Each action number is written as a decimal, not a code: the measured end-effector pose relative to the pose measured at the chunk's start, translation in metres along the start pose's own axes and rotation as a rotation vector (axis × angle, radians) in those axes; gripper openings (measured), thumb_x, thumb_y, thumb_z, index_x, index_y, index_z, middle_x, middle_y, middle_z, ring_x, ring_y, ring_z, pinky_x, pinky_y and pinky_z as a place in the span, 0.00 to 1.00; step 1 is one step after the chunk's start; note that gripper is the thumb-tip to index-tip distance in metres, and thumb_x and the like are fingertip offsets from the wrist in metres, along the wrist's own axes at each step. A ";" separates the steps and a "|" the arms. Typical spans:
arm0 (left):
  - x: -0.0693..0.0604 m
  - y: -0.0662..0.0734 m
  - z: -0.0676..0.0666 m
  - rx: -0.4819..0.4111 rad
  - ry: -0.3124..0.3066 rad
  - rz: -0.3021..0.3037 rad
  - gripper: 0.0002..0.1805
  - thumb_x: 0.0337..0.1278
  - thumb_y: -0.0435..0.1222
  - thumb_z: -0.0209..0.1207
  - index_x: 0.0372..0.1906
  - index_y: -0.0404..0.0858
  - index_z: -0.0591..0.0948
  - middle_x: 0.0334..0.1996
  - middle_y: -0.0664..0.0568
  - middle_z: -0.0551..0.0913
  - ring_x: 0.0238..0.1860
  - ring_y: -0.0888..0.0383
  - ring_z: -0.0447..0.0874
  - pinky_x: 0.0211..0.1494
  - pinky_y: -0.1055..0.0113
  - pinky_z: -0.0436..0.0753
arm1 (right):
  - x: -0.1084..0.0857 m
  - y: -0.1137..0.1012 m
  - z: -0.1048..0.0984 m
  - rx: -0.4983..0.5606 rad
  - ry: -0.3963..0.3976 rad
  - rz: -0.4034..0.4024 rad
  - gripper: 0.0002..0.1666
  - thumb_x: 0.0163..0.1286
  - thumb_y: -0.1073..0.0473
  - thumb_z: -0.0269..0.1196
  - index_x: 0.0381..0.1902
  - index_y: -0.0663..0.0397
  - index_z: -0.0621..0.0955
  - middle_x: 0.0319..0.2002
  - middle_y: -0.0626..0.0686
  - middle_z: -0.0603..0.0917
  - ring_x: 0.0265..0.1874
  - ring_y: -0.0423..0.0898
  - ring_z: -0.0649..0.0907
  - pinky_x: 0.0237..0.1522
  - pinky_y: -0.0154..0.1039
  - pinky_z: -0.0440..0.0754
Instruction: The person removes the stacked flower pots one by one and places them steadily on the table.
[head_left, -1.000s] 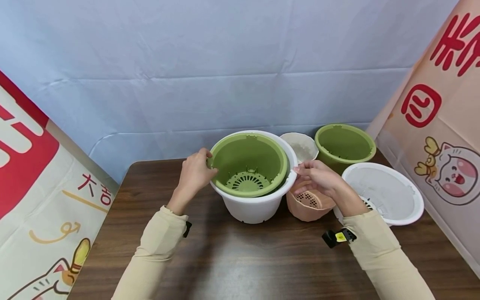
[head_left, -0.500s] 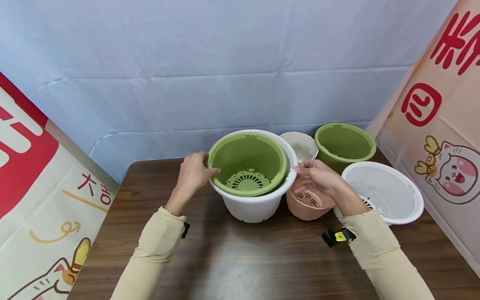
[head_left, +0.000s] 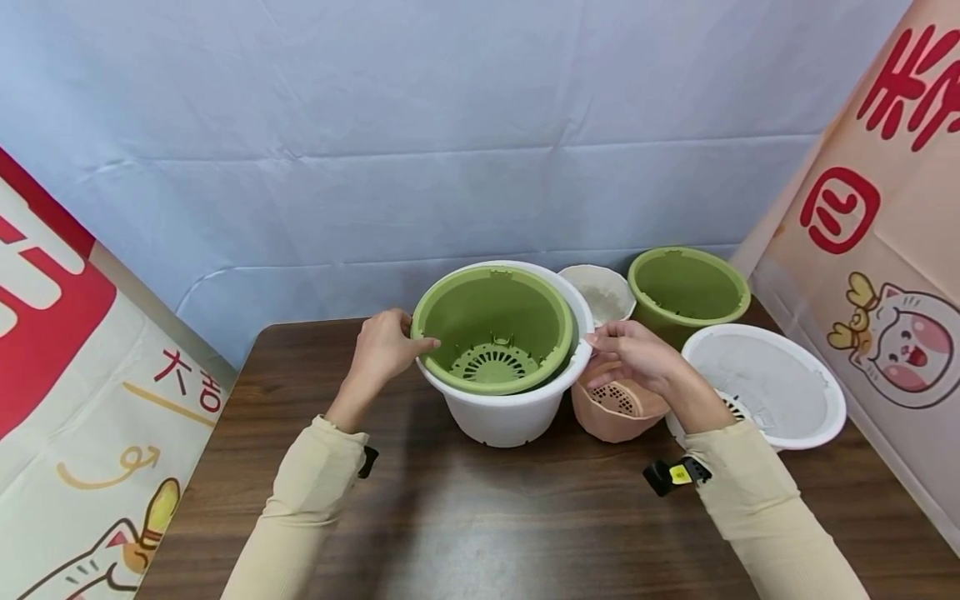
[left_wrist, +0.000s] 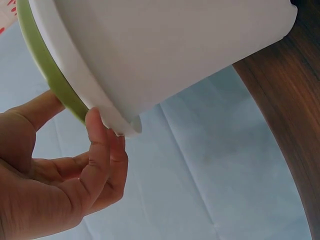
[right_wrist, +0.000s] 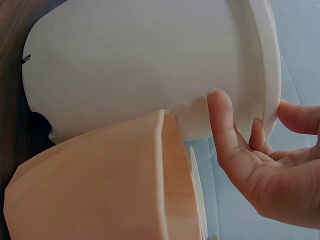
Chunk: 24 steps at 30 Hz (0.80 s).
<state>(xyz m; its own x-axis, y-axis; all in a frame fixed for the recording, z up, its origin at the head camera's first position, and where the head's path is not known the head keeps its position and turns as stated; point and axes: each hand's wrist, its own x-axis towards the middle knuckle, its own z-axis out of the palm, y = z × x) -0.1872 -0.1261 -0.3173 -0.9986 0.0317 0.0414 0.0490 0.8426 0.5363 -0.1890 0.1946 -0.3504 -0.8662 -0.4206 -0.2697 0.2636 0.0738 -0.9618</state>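
A green plastic flowerpot (head_left: 495, 307) with a slotted bottom sits inside a larger white flowerpot (head_left: 501, 421) on the table. It leans toward the left side of the white rim. My left hand (head_left: 382, 350) pinches the green rim between thumb and fingers; in the left wrist view, its fingertips also lie close to the white rim (left_wrist: 107, 107). On the other side, my right hand (head_left: 639, 352) holds the white pot's rim. The right wrist view shows the thumb at that rim (right_wrist: 271, 60) and fingers below it. An orange flowerpot (head_left: 617, 417) stands under my right hand, partly hidden.
A small cream pot (head_left: 609, 287) and another green pot (head_left: 690, 287) stand at the back right. A second white pot (head_left: 772, 387) stands at the right, partly behind my right forearm. Cloth (head_left: 337, 208) hangs behind the brown wooden table (head_left: 480, 525).
The green pot has shifted slightly left within the white pot, along with my left hand. My right hand has stayed on the white rim.
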 end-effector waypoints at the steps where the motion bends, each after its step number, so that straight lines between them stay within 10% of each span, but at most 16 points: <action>1: 0.000 0.000 0.000 0.000 0.000 -0.004 0.17 0.42 0.42 0.68 0.29 0.33 0.79 0.25 0.47 0.78 0.28 0.51 0.73 0.27 0.65 0.71 | 0.000 0.000 0.000 0.002 -0.002 -0.001 0.10 0.72 0.64 0.46 0.41 0.70 0.64 0.28 0.55 0.80 0.30 0.49 0.82 0.38 0.47 0.83; 24: 0.004 0.004 -0.001 0.020 0.046 -0.024 0.13 0.36 0.36 0.63 0.10 0.40 0.71 0.10 0.55 0.69 0.20 0.56 0.66 0.18 0.70 0.65 | 0.000 -0.001 0.000 0.000 -0.005 -0.012 0.09 0.71 0.65 0.45 0.40 0.70 0.64 0.28 0.55 0.79 0.30 0.48 0.82 0.37 0.47 0.84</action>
<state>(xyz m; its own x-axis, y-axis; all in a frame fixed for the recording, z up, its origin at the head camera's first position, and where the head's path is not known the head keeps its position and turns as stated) -0.1914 -0.1235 -0.3144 -0.9976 -0.0133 0.0680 0.0241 0.8533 0.5208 -0.1888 0.1943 -0.3496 -0.8672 -0.4262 -0.2576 0.2528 0.0689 -0.9651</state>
